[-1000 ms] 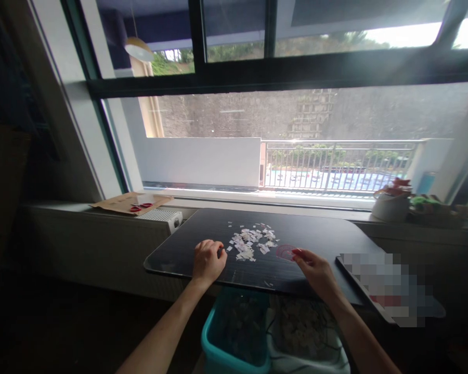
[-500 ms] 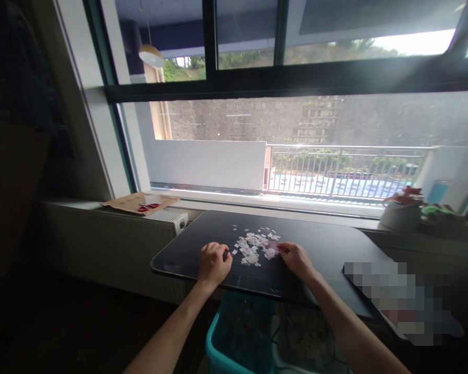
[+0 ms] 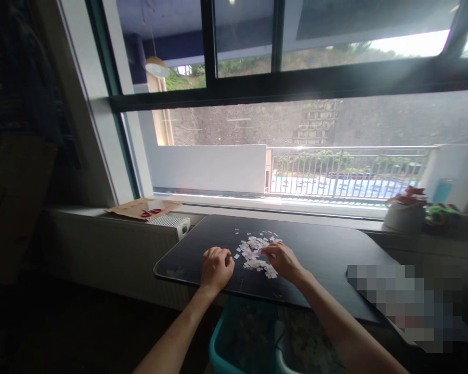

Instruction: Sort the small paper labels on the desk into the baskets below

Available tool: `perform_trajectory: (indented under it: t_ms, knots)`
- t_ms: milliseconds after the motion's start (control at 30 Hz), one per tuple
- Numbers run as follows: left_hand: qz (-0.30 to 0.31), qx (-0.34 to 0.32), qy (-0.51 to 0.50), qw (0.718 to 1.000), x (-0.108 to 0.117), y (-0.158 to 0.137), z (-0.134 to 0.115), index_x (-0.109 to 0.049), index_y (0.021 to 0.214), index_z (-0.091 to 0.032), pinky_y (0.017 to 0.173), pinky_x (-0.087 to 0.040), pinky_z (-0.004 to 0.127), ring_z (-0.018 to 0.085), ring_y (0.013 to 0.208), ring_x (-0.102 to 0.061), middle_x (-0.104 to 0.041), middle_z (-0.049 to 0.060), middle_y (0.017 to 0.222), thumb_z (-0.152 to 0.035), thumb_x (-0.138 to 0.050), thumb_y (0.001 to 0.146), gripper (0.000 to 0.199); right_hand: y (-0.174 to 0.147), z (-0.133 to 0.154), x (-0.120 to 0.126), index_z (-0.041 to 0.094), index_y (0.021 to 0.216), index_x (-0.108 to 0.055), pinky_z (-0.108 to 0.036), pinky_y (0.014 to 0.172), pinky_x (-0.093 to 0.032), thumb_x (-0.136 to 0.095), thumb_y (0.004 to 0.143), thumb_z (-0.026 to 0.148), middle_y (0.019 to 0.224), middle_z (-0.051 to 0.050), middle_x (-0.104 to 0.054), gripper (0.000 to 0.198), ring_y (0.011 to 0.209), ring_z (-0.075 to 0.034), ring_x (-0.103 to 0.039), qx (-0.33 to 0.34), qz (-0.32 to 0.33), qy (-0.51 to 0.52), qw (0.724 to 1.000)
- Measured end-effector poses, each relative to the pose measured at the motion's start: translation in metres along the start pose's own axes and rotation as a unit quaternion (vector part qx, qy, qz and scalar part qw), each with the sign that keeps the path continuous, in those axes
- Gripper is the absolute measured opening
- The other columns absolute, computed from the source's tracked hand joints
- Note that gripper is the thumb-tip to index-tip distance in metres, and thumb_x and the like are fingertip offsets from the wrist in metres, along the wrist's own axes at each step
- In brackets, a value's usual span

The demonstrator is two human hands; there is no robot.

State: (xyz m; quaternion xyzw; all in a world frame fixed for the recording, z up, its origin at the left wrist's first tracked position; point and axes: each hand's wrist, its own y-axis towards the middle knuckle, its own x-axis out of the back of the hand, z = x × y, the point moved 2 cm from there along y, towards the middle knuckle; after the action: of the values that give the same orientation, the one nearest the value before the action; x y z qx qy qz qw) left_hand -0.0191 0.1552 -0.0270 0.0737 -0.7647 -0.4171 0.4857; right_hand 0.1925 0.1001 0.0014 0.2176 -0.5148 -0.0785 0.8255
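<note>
Here we are over a loose heap of paper bits (image 3: 253, 243), small, flat and mostly white, a few with a faint pinkish or greyish tint, many of them squarish or oblong with cut-looking edges. They overlap thickly in the middle and thin out to single scraps at the far side, all on the dark table (image 3: 320, 241). And now the grip: we see the right hand (image 3: 281, 258) at the heap's right side, fingertips drawn together in a narrow pinch on a pinkish, see-through piece (image 3: 260, 253), its outline too blurred for us to trace. The paper lies under, left of and just beyond that pinch, with a small cluster nearer us, just below it. Across the heap, on its left, the left hand (image 3: 217, 267) rests on the table, fingers loosely curled, thumb near the forefinger; whether anything sits inside that curl, we cannot tell. Below both hands, on our side of the table edge, we have a teal bin (image 3: 214, 345), and well off beyond the left hand, red-handled scissors (image 3: 151, 212).
</note>
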Motion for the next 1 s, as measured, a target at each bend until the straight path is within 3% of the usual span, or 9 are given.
perform_trajectory:
  t_ms: [100, 267, 333, 433, 600, 800, 1000]
  knots:
    - [-0.004, 0.0, -0.002, 1.0, 0.001, -0.001, 0.0, -0.061, 0.077, -0.019, 0.087, -0.038, 0.039, 0.024, 0.091, -0.055, -0.062, 0.005, 0.079, -0.019, -0.053, 0.075, 0.008, -0.012, -0.006, 0.003, 0.022, 0.095, -0.074, -0.029, 0.08, -0.045, -0.047, 0.082, 0.016, 0.095, -0.005, -0.072, 0.031, 0.089, -0.021, -0.061, 0.013, 0.026, 0.002, 1.0]
    - [-0.006, 0.002, -0.005, 1.0, 0.001, -0.001, -0.002, -0.061, 0.076, -0.02, 0.087, -0.038, 0.039, 0.024, 0.09, -0.055, -0.062, 0.005, 0.078, -0.019, -0.053, 0.075, 0.008, -0.06, -0.022, 0.032, 0.023, 0.095, -0.073, -0.031, 0.081, -0.045, -0.045, 0.083, 0.023, 0.097, -0.006, -0.071, 0.03, 0.09, -0.022, -0.061, 0.002, 0.033, 0.006, 0.999]
    - [-0.004, 0.002, -0.003, 1.0, 0.002, 0.0, -0.003, -0.061, 0.076, -0.02, 0.087, -0.038, 0.039, 0.024, 0.09, -0.055, -0.062, 0.005, 0.078, -0.019, -0.052, 0.076, 0.009, -0.076, -0.026, 0.042, 0.022, 0.092, -0.071, -0.031, 0.078, -0.045, -0.044, 0.085, 0.029, 0.094, -0.006, -0.071, 0.029, 0.086, -0.022, -0.062, -0.03, 0.0, 0.01, 0.999]
    - [0.0, -0.001, 0.0, 1.0, 0.003, 0.0, -0.004, -0.061, 0.076, -0.019, 0.087, -0.039, 0.039, 0.024, 0.089, -0.055, -0.062, 0.005, 0.078, -0.019, -0.051, 0.076, 0.01, -0.092, -0.031, 0.043, 0.022, 0.091, -0.067, -0.028, 0.065, -0.046, -0.046, 0.084, 0.037, 0.075, -0.003, -0.069, 0.028, 0.068, -0.019, -0.063, -0.131, -0.057, 0.051, 0.988]
    - [0.007, -0.005, 0.0, 1.0, 0.004, 0.001, -0.002, -0.061, 0.076, -0.02, 0.087, -0.039, 0.04, 0.024, 0.091, -0.056, -0.063, 0.005, 0.079, -0.02, -0.05, 0.077, 0.011, -0.1, -0.039, 0.026, 0.019, 0.092, -0.061, -0.023, 0.048, -0.043, -0.051, 0.074, 0.035, 0.074, 0.0, -0.064, 0.026, 0.047, -0.011, -0.055, -0.201, -0.138, 0.251, 0.937]
    - [-0.004, 0.005, 0.005, 1.0, 0.0, 0.001, 0.003, -0.062, 0.078, -0.019, 0.085, -0.04, 0.04, 0.026, 0.091, -0.056, -0.066, 0.006, 0.082, -0.022, -0.049, 0.078, 0.014, -0.105, -0.037, 0.038, 0.014, 0.091, -0.068, -0.022, 0.044, -0.038, -0.059, 0.065, 0.038, 0.052, 0.004, -0.054, 0.037, 0.044, -0.009, -0.043, -0.254, -0.219, 0.357, 0.872]
    - [-0.014, 0.017, -0.015, 1.0, -0.001, 0.006, 0.009, -0.063, 0.077, -0.019, 0.083, -0.042, 0.04, 0.026, 0.089, -0.058, -0.067, 0.006, 0.081, -0.023, -0.048, 0.077, 0.015, -0.105, -0.034, 0.041, 0.013, 0.083, -0.072, -0.022, 0.043, -0.034, -0.062, 0.067, 0.043, 0.055, 0.001, -0.058, 0.035, 0.045, -0.009, -0.042, -0.251, -0.177, 0.348, 0.886]
